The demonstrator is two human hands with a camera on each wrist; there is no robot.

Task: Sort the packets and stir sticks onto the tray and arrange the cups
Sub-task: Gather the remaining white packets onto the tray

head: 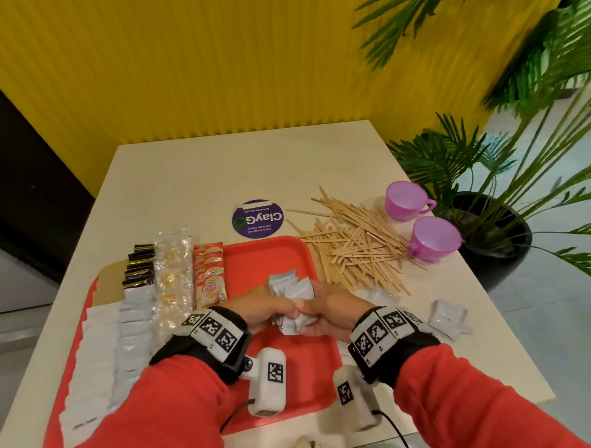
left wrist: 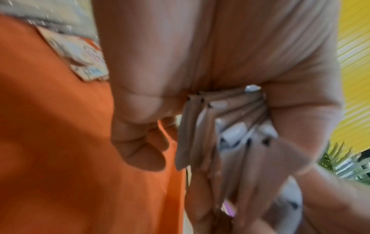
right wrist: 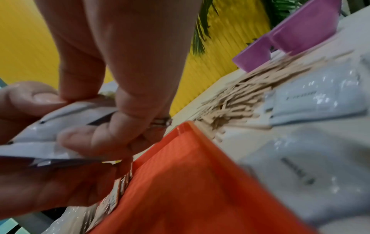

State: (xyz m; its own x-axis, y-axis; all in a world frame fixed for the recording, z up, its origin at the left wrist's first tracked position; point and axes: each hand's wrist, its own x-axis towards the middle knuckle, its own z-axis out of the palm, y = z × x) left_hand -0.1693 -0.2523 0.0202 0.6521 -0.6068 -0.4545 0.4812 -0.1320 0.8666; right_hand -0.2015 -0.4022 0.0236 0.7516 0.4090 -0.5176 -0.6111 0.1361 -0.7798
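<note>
Both hands meet over the red tray [head: 275, 259] and hold one bundle of white packets [head: 292, 292]. My left hand [head: 274, 309] grips the bundle [left wrist: 226, 142] from the left; my right hand [head: 320, 308] pinches packets [right wrist: 50, 131] from the right. Rows of black, clear, orange and white packets [head: 135, 321] lie on the tray's left half. A heap of wooden stir sticks [head: 353, 248] lies on the table right of the tray. Two purple cups [head: 406, 201] [head: 433, 239] stand beyond the sticks.
More white packets [head: 451, 318] lie on the table right of my right wrist. A round purple sticker [head: 258, 219] sits behind the tray. A potted palm [head: 492, 213] stands off the table's right edge. A yellow wall rises behind.
</note>
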